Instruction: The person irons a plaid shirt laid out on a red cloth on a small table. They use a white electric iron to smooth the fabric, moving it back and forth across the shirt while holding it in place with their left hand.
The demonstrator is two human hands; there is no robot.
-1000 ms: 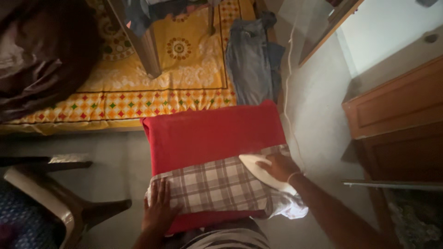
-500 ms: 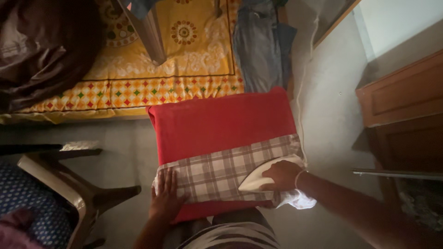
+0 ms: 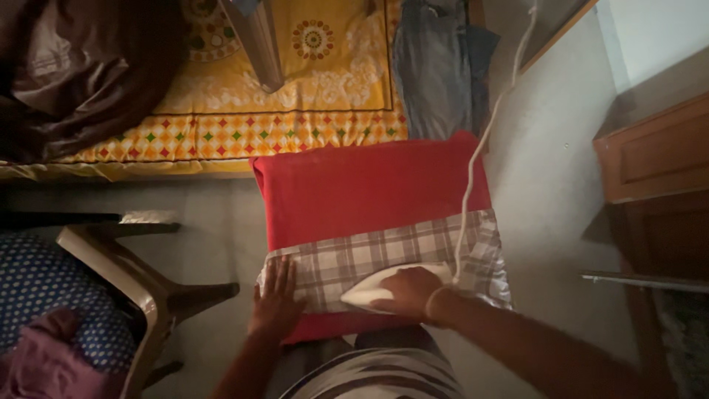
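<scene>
Ironing checked cloth (image 3: 384, 255), red pad (image 3: 369, 185)

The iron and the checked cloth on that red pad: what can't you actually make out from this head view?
- Iron: its handle and controls are covered by the right hand.
- Iron's soleplate: pressed face down on the checked cloth, unseen.
- Cord: runs off the top edge, plug out of view.
- Checked cloth: left edge lies under the left hand; what kind of garment it is stays unclear.
- Red pad: whatever supports it is hidden beneath.
</scene>
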